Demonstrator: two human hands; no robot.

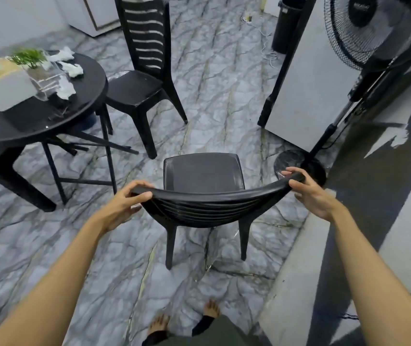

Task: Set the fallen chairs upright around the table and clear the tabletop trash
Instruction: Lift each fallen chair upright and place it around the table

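Two bare forearms reach forward from the bottom of the view. The left hand (125,202) grips the left end of the curved top rail of a black plastic slat-back chair (203,173), fingers and thumb curled round the rail. The right hand (310,194) grips the right end in the same way. The chair stands upright just in front of the person's bare feet (159,323), its seat facing away and its two rear legs down on the grey veined marble floor (212,101); the front legs are hidden under the seat.

Beyond it, to the left, a second black plastic chair with a tall slatted back (139,88) stands upright, its seat close to the rim of a round black table (49,118). On the tabletop lie several crumpled white tissues (74,69), beside a small green plant in a clear pot (28,57) and a white rectangular box (2,91). Part of a third black chair (7,176) shows at the left edge, under the table's near side.

To the right, a black pedestal fan (364,28) stands with its round base near the held chair. A black cylindrical bin (288,23) stands at the far end of the room.
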